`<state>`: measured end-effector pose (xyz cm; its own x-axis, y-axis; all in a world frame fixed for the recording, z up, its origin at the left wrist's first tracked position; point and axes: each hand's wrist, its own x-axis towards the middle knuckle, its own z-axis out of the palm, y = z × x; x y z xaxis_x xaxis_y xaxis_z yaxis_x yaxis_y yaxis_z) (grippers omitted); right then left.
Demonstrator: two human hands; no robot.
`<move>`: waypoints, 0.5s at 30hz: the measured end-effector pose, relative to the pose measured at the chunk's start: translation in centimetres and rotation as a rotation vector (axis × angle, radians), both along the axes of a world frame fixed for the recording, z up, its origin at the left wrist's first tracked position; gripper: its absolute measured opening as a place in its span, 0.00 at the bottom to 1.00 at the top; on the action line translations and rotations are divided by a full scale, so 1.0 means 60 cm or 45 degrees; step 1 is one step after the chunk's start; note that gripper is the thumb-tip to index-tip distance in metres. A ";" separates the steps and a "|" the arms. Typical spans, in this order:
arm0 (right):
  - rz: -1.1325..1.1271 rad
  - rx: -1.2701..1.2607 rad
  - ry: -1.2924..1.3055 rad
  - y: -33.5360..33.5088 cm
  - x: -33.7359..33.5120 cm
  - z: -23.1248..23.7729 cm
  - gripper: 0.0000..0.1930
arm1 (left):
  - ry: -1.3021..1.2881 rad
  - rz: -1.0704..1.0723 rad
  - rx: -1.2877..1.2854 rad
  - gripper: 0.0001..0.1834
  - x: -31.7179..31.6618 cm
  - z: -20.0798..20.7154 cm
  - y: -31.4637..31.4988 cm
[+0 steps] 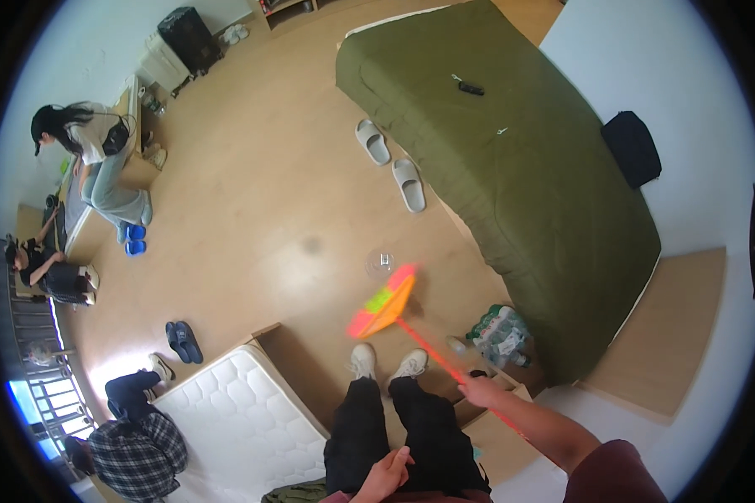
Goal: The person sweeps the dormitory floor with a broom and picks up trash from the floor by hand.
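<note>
Down at the lower left of the white mattress (239, 419) we see a person in a checked shirt (138, 453) crouching on the floor, and further left of the mattress, by the wall, two more people: one seated low (54, 275), one in pale jeans (101, 168) perched with blue slippers on. Just above the mattress's upper corner lies a pair of dark slippers (183, 341) on the wooden floor (260, 184). To the right of the mattress our own legs in black trousers (398, 427) stretch out, white sneakers (386, 362) resting on the floor. Our left hand (386, 476) lies on the left thigh, right of the mattress edge, its fingers loosely curled and holding nothing. Our right hand (482, 391) is further right of the mattress, fingers closed around the red handle of a fly swatter (383, 303), whose orange and green head is blurred and hangs over the floor above the sneakers, up and right of the mattress corner. Just above that head a small clear round thing (380, 262) sits on the floor. Right of the swatter stands a pack of water bottles (499, 335) against the green bed (512, 159), well to the right of the mattress, with grey slippers (392, 163) beside it and a black remote (471, 87) on top.
</note>
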<state>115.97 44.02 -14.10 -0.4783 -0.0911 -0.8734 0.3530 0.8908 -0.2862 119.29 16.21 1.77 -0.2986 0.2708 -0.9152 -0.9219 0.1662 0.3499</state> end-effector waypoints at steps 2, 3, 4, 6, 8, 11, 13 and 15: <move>-0.003 0.051 -0.098 -0.044 0.003 -0.010 0.25 | -0.015 0.032 -0.050 0.21 0.015 -0.021 0.002; 0.092 0.022 -0.051 -0.071 0.006 -0.027 0.25 | -0.056 0.038 -0.033 0.20 0.019 -0.028 -0.004; 0.184 -0.009 0.001 -0.096 -0.001 -0.049 0.26 | -0.058 0.034 -0.030 0.20 0.016 -0.039 -0.010; 0.303 -0.052 0.098 -0.142 -0.013 -0.089 0.25 | -0.085 -0.029 -0.177 0.20 0.025 -0.054 -0.024; 0.339 -0.018 0.093 -0.169 -0.033 -0.103 0.21 | -0.046 0.018 -0.263 0.21 0.031 -0.054 -0.037; 0.384 0.032 0.007 -0.147 -0.054 -0.146 0.20 | -0.152 -0.119 -0.268 0.18 0.004 -0.055 -0.048; 0.286 0.117 -0.109 -0.127 -0.067 -0.165 0.19 | -0.237 -0.148 -0.319 0.22 0.016 -0.067 -0.053; 0.282 0.089 -0.143 -0.097 -0.080 -0.164 0.19 | -0.260 -0.129 -0.308 0.23 0.026 -0.081 -0.054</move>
